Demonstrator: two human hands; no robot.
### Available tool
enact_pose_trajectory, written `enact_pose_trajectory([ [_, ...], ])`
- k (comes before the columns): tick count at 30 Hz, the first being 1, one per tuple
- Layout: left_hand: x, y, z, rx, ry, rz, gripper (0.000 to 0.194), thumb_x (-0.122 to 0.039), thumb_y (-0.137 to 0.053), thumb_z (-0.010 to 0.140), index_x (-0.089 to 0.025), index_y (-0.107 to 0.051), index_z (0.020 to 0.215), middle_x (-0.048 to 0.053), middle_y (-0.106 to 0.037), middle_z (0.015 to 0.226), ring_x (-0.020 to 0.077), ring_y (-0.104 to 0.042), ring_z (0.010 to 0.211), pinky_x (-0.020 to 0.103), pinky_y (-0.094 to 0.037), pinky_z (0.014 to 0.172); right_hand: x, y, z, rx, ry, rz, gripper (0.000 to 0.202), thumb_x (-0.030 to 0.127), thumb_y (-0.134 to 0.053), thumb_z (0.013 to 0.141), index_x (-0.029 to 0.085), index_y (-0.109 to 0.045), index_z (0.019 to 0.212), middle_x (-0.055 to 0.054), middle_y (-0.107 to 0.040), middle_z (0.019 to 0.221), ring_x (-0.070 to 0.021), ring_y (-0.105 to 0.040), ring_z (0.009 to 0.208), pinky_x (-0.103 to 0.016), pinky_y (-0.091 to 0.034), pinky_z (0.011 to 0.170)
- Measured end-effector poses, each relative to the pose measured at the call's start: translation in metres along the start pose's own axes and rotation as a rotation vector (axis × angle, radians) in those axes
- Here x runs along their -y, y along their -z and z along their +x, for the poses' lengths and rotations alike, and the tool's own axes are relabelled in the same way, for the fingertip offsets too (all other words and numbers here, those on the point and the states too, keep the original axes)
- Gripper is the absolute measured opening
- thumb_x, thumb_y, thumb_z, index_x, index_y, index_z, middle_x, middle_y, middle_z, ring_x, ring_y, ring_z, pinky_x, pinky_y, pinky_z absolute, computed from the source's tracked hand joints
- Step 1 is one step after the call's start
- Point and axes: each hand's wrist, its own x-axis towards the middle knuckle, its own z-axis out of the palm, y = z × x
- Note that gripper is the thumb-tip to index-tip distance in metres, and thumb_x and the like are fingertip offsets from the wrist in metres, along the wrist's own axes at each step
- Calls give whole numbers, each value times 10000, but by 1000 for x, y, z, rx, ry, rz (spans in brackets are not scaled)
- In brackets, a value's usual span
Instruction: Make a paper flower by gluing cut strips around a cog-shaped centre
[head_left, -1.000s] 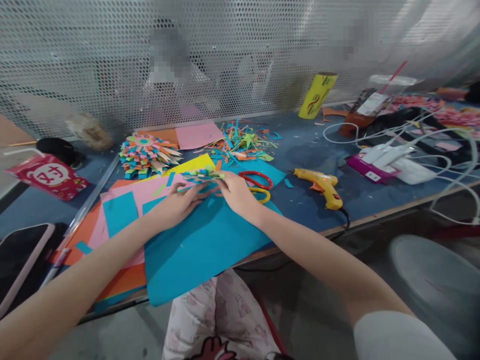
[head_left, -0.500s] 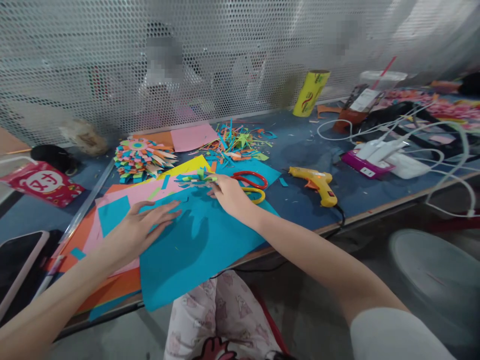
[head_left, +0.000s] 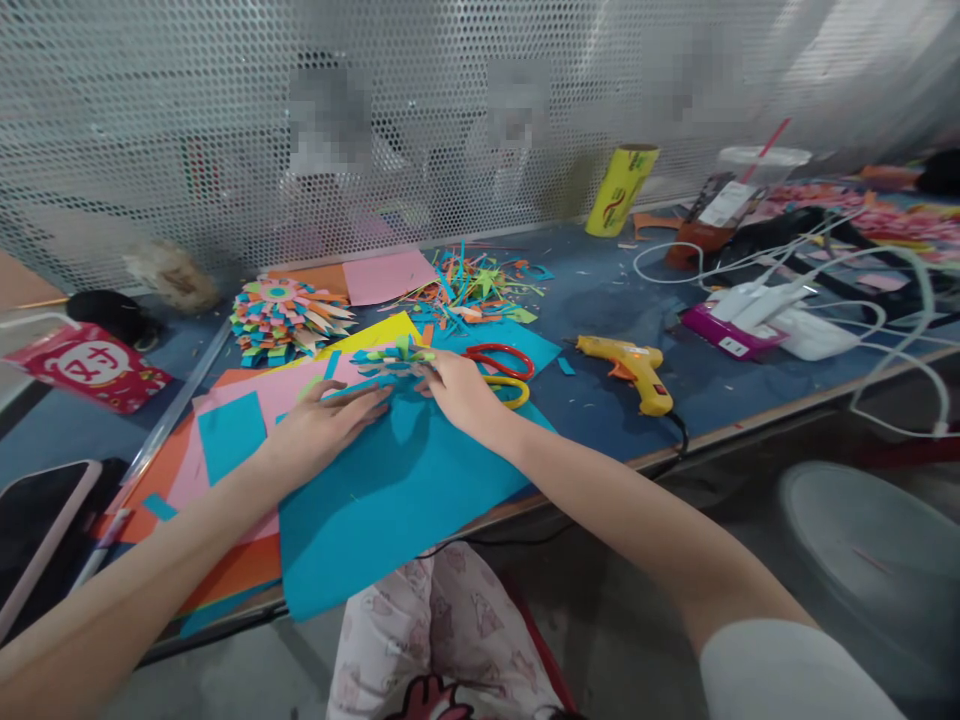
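Note:
My right hand [head_left: 451, 385] pinches the right side of a small paper flower [head_left: 390, 360] with blue, green and grey petals. It is held just above a large blue paper sheet [head_left: 397, 500]. My left hand [head_left: 330, 425] lies low over the sheet's left part, fingers stretched out toward the flower, and holds nothing. Beside my right hand lie scissors [head_left: 510, 390] with one red and one yellow handle loop; their blades are hidden. Pink paper [head_left: 262, 392] and orange paper [head_left: 240, 575] spread out under the blue sheet.
A layered multicoloured paper flower [head_left: 289, 315] stands at the back left, near a heap of paper strips [head_left: 472, 285]. A yellow glue gun [head_left: 630, 370] lies to the right, with a power strip [head_left: 731, 330] and cables beyond it. A tablet [head_left: 45, 530] rests at the left edge.
My left hand has moved right and slightly up, closer to the small flower. My right hand stays in place, still holding the flower.

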Motion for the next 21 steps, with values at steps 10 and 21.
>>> enact_pose_trajectory([
  [10, 0, 17, -11, -142, 98, -6, 331, -284, -456, 925, -223, -553, 1235, 75, -732, 946, 228, -653, 971, 408, -490, 902, -3, -3, 0, -11, -1, 101, 293, 88, -458, 890, 178, -646, 1096, -69, -693, 945, -126, -674, 661, -270, -587, 666],
  [21, 1, 19, -34, 1, 132, -62, 496, -382, -413, 941, -217, -359, 1405, 67, -730, 1071, 253, -648, 1013, 400, -435, 892, -7, -6, 2, -20, -15, 91, 279, 100, -459, 895, 150, -641, 1100, -99, -690, 1011, -137, -687, 685, -289, -591, 696],
])
